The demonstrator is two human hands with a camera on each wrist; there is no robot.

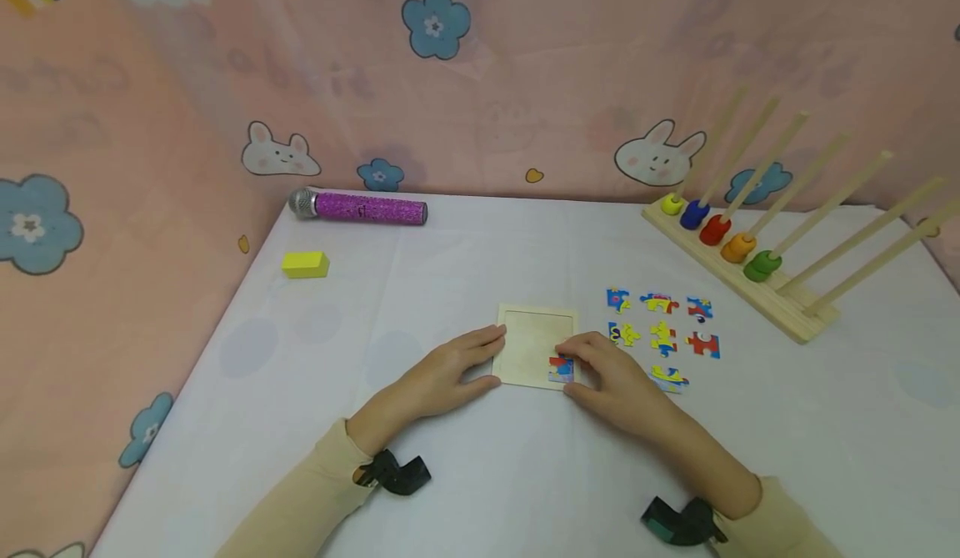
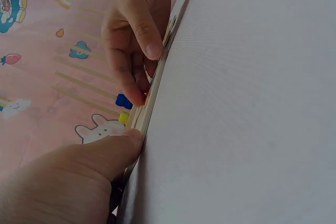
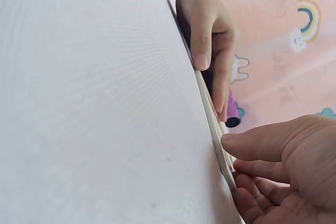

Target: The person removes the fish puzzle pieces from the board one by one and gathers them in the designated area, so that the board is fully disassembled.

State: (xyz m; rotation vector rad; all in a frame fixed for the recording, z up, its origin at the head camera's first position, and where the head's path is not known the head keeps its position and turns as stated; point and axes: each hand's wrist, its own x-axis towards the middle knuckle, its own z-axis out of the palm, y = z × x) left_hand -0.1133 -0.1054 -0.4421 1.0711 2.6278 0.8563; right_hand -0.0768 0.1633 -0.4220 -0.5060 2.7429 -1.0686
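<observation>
A pale wooden puzzle tray [image 1: 525, 333] lies flat on the table, with one red, blue and yellow jigsaw piece [image 1: 561, 369] in its lower right corner. My left hand [image 1: 457, 374] rests along the tray's left side, fingers fairly straight at the rim and thumb near the lower corner. Bent fingers of my right hand [image 1: 618, 383] touch the upper edge of that piece, while the thumb sits at the tray's lower edge. From the right wrist, the thumb [image 3: 257, 140] shows at the tray rim; the piece itself is hidden there.
Several loose jigsaw pieces [image 1: 663, 337] lie in rows right of the tray, the lowest close to the right hand. A wooden bead stand [image 1: 742, 279] with upright rods stands at the back right. A yellow block [image 1: 305, 264] and purple microphone [image 1: 371, 208] lie back left.
</observation>
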